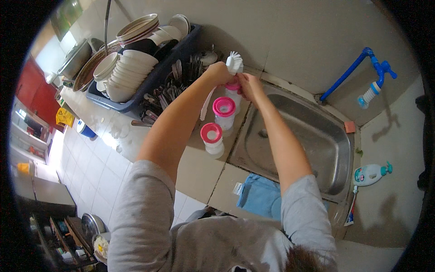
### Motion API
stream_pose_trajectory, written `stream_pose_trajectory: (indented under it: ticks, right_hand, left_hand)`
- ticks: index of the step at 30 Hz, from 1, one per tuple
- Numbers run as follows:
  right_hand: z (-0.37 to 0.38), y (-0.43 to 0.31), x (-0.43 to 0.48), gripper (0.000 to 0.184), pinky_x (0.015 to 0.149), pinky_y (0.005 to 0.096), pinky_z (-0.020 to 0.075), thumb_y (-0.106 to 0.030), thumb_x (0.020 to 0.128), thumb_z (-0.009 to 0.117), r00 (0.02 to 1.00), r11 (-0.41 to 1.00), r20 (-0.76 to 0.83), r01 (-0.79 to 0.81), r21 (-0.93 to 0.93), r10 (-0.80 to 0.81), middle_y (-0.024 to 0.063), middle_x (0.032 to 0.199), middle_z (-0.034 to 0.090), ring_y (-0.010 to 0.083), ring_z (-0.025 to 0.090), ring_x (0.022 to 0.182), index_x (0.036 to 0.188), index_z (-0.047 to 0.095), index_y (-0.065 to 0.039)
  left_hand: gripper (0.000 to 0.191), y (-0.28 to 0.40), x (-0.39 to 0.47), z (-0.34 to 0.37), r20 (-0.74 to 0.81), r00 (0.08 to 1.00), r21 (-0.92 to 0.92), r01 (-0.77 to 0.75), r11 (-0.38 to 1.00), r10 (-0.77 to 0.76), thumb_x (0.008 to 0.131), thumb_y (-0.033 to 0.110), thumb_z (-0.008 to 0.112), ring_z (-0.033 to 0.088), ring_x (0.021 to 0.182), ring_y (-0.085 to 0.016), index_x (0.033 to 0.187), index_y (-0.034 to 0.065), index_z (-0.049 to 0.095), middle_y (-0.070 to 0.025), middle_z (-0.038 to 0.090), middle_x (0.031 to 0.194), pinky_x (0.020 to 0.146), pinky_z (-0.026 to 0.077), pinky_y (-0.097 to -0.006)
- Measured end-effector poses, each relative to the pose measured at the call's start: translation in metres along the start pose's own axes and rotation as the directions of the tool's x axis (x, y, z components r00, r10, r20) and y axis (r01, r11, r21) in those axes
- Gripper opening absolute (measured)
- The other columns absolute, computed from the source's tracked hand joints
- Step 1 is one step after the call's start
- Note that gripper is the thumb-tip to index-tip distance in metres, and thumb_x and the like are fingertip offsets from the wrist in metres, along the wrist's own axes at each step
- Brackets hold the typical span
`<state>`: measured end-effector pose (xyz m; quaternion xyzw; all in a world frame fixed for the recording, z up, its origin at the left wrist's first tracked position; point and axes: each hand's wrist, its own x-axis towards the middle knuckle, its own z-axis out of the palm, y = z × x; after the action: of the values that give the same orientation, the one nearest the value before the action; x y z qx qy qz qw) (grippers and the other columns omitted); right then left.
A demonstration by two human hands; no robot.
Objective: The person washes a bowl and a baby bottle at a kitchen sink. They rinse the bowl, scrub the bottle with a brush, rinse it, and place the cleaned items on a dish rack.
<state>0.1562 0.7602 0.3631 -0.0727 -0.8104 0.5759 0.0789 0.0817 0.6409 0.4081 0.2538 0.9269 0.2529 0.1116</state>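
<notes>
A white dish brush (234, 62) runs through my left hand (220, 74), with its bristle head on the far side and its handle emerging below my wrist. Fingers of my right hand (250, 86) touch the pink rim of a clear jar (233, 89), close beside my left hand. The fingertips of both hands are partly hidden. Nearer to me, another clear jar with a pink ring lid (224, 108) stands on the tiled counter (200, 168). A third jar with a pinkish-red ring lid (211, 133) stands closest to my body.
Right of the jars is a steel sink (302, 136) below a blue tap (382, 69). A blue cloth (260, 197) lies at its front edge. Left stand a dark basin (127, 107) of stacked dishes and several pieces of cutlery (166, 97). A pump bottle (370, 175) sits far right.
</notes>
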Motion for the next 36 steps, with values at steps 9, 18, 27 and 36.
stream_pose_trajectory:
  ticks: [9,18,27,36]
  right_hand:
    - [-0.002,-0.006,-0.012,0.036,0.037,0.0232,0.0384,-0.039,0.088,0.038,0.986,0.979,0.07,-0.161,0.127,0.153,0.0046,0.062,0.056,0.011,0.051,0.044,0.101,0.051,-0.009]
    - [0.007,0.006,-0.003,0.026,0.037,0.0283,0.0453,-0.029,0.086,0.046,0.982,0.965,-0.026,-0.181,0.191,0.189,0.0071,0.063,0.056,0.0149,0.054,0.042,0.1,0.047,-0.007]
    - [-0.035,-0.006,-0.038,0.034,0.046,0.023,0.0425,-0.033,0.086,0.048,0.899,0.999,-0.438,-0.002,0.047,0.022,0.0052,0.066,0.056,0.0095,0.053,0.053,0.104,0.049,-0.005]
    - [-0.328,-0.052,-0.102,0.049,0.081,0.0408,0.0387,-0.035,0.083,0.05,0.022,0.725,-0.729,-0.085,-0.683,-0.684,0.0221,0.101,0.051,0.0335,0.051,0.094,0.11,0.041,0.005]
  left_hand:
    - [0.043,-0.005,-0.051,-0.024,0.04,0.998,-0.09,-0.048,0.995,0.052,0.065,0.033,0.07,0.054,0.046,-0.018,0.08,-0.0057,0.058,-0.0111,0.056,0.057,0.043,0.043,-0.032]
    - [0.036,-0.016,-0.07,-0.003,0.19,0.977,0.022,-0.1,0.995,0.094,0.065,0.019,0.068,0.059,0.057,-0.022,0.088,-0.0047,0.054,-0.0158,0.059,0.068,0.05,0.046,-0.0329]
    - [0.031,0.017,-0.09,-0.036,0.139,0.976,-0.226,-0.134,0.965,0.168,0.067,0.013,0.065,0.054,0.051,-0.013,0.091,-0.0016,0.052,-0.0078,0.057,0.066,0.044,0.045,-0.0262]
    - [0.026,0.2,-0.039,0.072,0.227,0.908,-0.461,-0.217,0.86,0.351,0.071,0.017,0.061,0.061,0.055,-0.02,0.075,-0.0085,0.059,-0.0156,0.061,0.065,0.049,0.049,-0.0299]
